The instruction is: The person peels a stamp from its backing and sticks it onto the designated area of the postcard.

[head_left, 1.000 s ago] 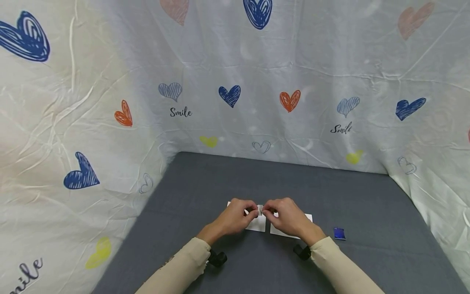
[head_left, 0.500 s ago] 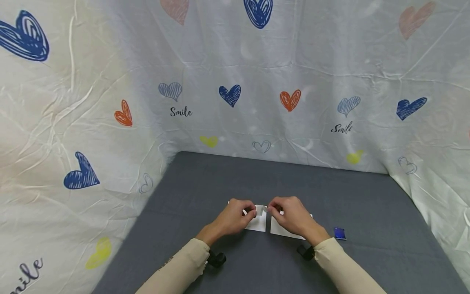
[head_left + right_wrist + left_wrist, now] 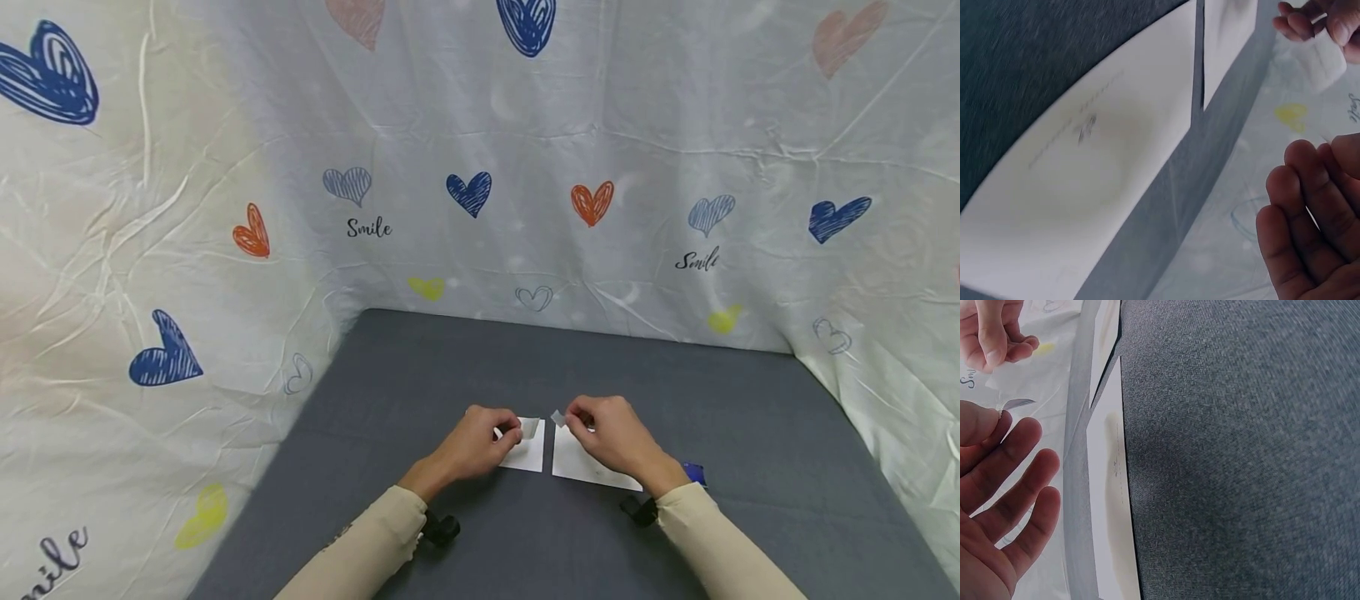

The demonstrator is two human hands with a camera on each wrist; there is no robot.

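Note:
Between thumb and index finger, my left hand (image 3: 474,440) pinches a small thin whitish piece (image 3: 529,428), which looks square and soft in the right wrist view (image 3: 1324,62). My right hand (image 3: 613,435) pinches a smaller greyish piece (image 3: 558,418) by its edge; its kind is unclear. Both hands are raised over two white cards or paper sheets. The left sheet (image 3: 531,457) is partly covered by my left hand. The right sheet (image 3: 581,465), below my right hand, bears a faint printed line and a small dark mark in the right wrist view.
A small blue packet (image 3: 693,473) lies on the grey cloth-covered table (image 3: 525,358), partly behind my right wrist. White curtain (image 3: 540,133) with printed hearts stands behind and to the left of the table. A narrow gap separates the two sheets.
My right hand has drawn away to the right from my left, taking the small greyish piece with it. The left hand has stayed nearly still with the whitish piece.

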